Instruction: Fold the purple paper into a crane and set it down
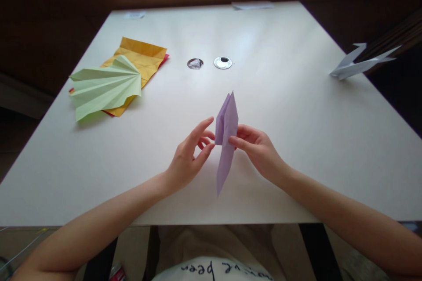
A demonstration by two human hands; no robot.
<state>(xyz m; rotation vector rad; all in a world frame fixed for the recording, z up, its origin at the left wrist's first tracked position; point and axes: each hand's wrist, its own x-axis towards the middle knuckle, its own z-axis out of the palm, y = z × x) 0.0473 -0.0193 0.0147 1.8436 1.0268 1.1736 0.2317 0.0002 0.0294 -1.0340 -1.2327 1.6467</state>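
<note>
A folded sheet of purple paper (228,140) stands upright in the air over the table's near middle, its layers parted at the top left and a point hanging downward. My right hand (260,149) pinches its right edge, thumb on the near face and fingers behind it. My left hand (189,153) is at the left flap of the paper, index finger stretched up and apart, thumb and other fingertips at the flap's lower corner. Whether those fingertips press on the corner is hard to tell.
Pleated light green paper (108,83) lies over creased yellow paper (141,59) with red edges showing, at the left. Two round table inserts (223,63) sit in the middle. A white folded paper figure (358,63) rests at the right edge of the white table (286,96).
</note>
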